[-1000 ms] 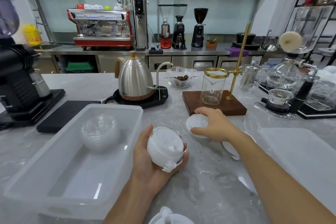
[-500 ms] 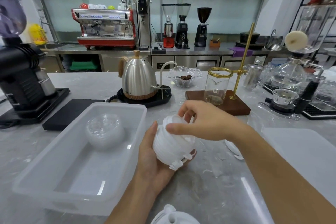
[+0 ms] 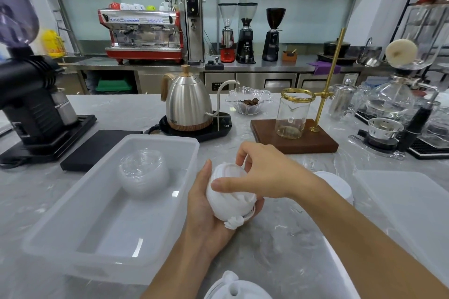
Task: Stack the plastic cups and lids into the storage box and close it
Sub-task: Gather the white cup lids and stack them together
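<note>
Over grey marble counter [image 3: 279, 250], left hand [image 3: 206, 211] grips white plastic lid stack [image 3: 228, 199], right hand [image 3: 262, 172] pinches another on; clear plastic storage box [image 3: 73, 221] comes next.

Worktop [image 3: 279, 245]: grey marbled stone look, polished, glossy.
Storage box [image 3: 73, 221]: translucent white plastic, smooth, soft sheen.
Clear lids [image 3: 143, 172] inside the box: transparent plastic, shiny.
White lids [image 3: 228, 201]: opaque white plastic, ridged sides, matt.
Box cover [image 3: 408, 201]: frosted translucent plastic.
Kettle [image 3: 188, 104]: brushed metal body, wood-look handle and base band.
Stand base [image 3: 313, 139]: dark wood, satin; brass-coloured metal rod.
Beaker [image 3: 292, 116]: clear glass.
Scale pad [image 3: 97, 148]: matt black.
</note>
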The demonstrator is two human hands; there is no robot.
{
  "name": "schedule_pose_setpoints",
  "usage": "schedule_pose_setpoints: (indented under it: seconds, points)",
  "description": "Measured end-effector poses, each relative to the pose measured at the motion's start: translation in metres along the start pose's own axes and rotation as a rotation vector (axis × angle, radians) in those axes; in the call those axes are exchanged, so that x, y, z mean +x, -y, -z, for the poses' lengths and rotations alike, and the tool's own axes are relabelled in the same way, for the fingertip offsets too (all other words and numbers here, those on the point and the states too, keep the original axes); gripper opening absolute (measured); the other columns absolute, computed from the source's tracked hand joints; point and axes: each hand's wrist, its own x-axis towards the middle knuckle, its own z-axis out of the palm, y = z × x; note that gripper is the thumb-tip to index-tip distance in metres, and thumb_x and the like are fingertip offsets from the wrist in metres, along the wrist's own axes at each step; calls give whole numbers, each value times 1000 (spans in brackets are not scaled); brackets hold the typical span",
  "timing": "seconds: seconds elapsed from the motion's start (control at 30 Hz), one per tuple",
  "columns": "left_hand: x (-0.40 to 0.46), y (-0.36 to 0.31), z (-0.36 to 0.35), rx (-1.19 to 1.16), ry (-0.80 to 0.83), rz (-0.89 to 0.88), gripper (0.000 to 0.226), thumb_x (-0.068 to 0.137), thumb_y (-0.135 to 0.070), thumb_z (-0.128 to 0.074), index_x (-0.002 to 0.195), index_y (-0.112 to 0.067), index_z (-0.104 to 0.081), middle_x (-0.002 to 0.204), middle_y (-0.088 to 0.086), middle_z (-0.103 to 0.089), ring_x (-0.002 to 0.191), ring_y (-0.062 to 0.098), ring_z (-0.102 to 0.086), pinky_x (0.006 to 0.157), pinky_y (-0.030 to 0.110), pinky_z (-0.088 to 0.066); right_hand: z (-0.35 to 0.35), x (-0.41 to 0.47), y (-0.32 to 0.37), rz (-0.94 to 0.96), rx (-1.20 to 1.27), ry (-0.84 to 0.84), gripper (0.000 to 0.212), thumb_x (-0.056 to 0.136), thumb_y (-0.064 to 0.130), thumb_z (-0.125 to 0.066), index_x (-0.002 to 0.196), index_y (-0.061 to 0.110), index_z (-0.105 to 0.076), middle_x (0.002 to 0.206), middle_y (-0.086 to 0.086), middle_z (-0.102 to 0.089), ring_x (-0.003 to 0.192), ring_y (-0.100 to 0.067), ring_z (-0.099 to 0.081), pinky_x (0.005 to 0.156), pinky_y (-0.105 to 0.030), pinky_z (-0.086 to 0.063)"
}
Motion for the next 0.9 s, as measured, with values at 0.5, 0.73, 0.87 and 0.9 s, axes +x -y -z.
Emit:
schedule_pose_setpoints:
  seconds: [0.5, 0.73, 0.87, 0.9]
  points:
    - [-4, 2, 1, -65, 78, 40, 65, 78, -42, -77, 122, 4, -68, 119, 28, -70, 105, 44, -72, 120, 61, -27, 0, 1, -3, 57, -13, 5, 71, 49, 82, -74, 92, 30, -53, 90, 12, -58, 80, -5, -55, 61, -25, -41]
    - [-9, 0, -10, -52, 95, 23, 69, 77, -36, -79, 132, -1, -57, 117, 23, -66, 105, 38, -67, 89, 47, -47, -3, 2, -3, 93, -16, 3, 70, 52, 82, -73, 91, 28, -51, 88, 11, -56, 78, -6, -53, 61, -26, -40]
    - [-8, 0, -10, -86, 78, 27, 62, 81, -37, -74, 129, -1, -59, 115, 23, -66, 103, 36, -65, 91, 45, -43, -4, 3, -5, 113, -28, 1, 71, 54, 81, -72, 93, 26, -51, 88, 11, -56, 77, -7, -53, 61, -26, -40]
    - [-7, 1, -9, -92, 69, 24, 61, 81, -38, -73, 128, -1, -60, 115, 23, -66, 102, 36, -66, 90, 46, -47, -5, 3, -5, 122, -41, -1, 71, 56, 82, -71, 94, 25, -50, 87, 11, -55, 76, -6, -52, 60, -26, -39]
